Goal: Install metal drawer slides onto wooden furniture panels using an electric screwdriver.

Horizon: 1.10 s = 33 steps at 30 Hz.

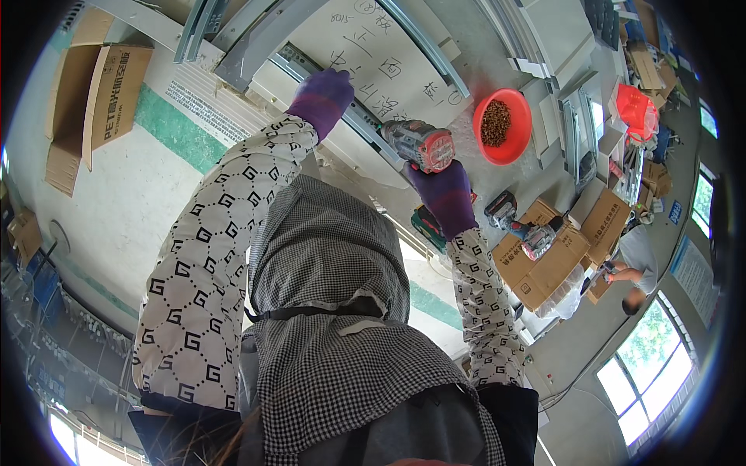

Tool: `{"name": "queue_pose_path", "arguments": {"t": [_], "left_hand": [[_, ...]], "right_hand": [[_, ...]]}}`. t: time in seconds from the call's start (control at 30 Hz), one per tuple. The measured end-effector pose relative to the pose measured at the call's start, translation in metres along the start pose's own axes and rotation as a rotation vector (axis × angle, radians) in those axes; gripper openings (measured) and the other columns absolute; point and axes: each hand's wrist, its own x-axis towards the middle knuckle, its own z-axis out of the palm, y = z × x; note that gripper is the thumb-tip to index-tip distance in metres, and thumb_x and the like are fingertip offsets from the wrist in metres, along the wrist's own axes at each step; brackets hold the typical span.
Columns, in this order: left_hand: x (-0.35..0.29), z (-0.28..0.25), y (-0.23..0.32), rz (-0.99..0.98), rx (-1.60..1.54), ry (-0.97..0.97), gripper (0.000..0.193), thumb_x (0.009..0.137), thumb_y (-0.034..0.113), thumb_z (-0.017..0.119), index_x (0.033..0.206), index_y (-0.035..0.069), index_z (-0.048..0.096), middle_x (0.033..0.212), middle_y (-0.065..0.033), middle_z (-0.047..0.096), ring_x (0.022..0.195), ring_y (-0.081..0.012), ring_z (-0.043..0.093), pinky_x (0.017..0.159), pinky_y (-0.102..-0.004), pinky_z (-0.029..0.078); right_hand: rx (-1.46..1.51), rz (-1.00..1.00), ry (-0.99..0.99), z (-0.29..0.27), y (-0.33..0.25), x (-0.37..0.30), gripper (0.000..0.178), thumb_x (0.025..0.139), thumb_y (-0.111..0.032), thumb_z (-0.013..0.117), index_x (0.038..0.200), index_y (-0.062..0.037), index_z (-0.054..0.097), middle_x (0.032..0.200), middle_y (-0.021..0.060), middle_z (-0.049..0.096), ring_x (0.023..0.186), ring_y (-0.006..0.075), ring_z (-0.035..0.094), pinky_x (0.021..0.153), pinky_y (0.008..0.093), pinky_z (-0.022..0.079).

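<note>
Holding a power drill [423, 145] at the far centre of the view, right hand [443, 190] wraps its grip, glove purple, fingers closed. Drill nose points left toward a metal rail [365, 122] along the near edge of a white panel [396, 66]; that grip likely leaves the tool easy to aim along the rail. Left hand [322, 101], also purple-gloved, sits on the rail left of the drill, fingers curled in; seems to steady it, but can't tell whether anything is pinched inside.

Red bowl [524, 132] stands on the bench [460, 126] just right of the panel, brownish small hardware [495, 123] inside, probably there for easy reach of the right hand. Green-and-black tool [427, 227] partly hidden behind the right wrist. Another power tool [538, 242] lies by a cardboard box [536, 272], nearer and right.

Writing: dark handwritten characters across the panel, some close to the left hand; printed lettering on the open carton [120, 97] far left and on the right-hand box. Sleeves [225, 202] carry a repeating dark letter motif. Co-worker [639, 260] well apart at right.
</note>
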Motion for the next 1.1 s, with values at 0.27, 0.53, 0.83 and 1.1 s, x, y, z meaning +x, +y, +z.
{"name": "queue_pose_path", "arguments": {"t": [0.27, 0.53, 0.83, 1.1], "left_hand": [[-0.002, -0.010, -0.004, 0.147, -0.052, -0.073, 0.019, 0.093, 0.024, 0.051, 0.088, 0.007, 0.058, 0.080, -0.0108, 0.060, 0.068, -0.0266, 0.062, 0.066, -0.0399, 0.050], [0.008, -0.013, 0.014, -0.022, 0.370, -0.244, 0.023, 0.092, 0.024, 0.045, 0.098, 0.009, 0.061, 0.092, -0.0174, 0.065, 0.090, -0.0367, 0.064, 0.086, -0.0467, 0.049], [0.012, -0.006, 0.007, -0.146, 0.272, -0.247, 0.028, 0.095, 0.028, 0.041, 0.095, 0.007, 0.060, 0.097, -0.0181, 0.066, 0.093, -0.0377, 0.063, 0.086, -0.0471, 0.049], [0.010, -0.012, 0.015, -0.205, 0.087, -0.183, 0.027, 0.094, 0.029, 0.043, 0.091, 0.009, 0.061, 0.084, -0.0152, 0.065, 0.082, -0.0329, 0.063, 0.080, -0.0441, 0.050]], "right_hand": [[-0.149, -0.016, -0.020, -0.012, -0.013, 0.009, 0.039, 0.078, -0.043, 0.071, 0.089, -0.0053, 0.072, 0.085, 0.0212, 0.071, 0.086, 0.0401, 0.068, 0.075, 0.0463, 0.055], [-0.279, 0.063, -0.092, -0.015, -0.021, 0.014, 0.039, 0.079, -0.042, 0.068, 0.089, -0.0049, 0.072, 0.090, 0.0224, 0.071, 0.090, 0.0408, 0.068, 0.080, 0.0466, 0.055], [-0.295, 0.054, -0.092, -0.018, -0.029, 0.011, 0.036, 0.079, -0.040, 0.068, 0.089, -0.0055, 0.072, 0.091, 0.0218, 0.071, 0.091, 0.0406, 0.068, 0.080, 0.0467, 0.055], [-0.371, 0.011, -0.111, -0.018, -0.033, 0.014, 0.035, 0.079, -0.039, 0.069, 0.087, -0.0051, 0.071, 0.088, 0.0219, 0.070, 0.087, 0.0403, 0.068, 0.078, 0.0468, 0.055]]}}
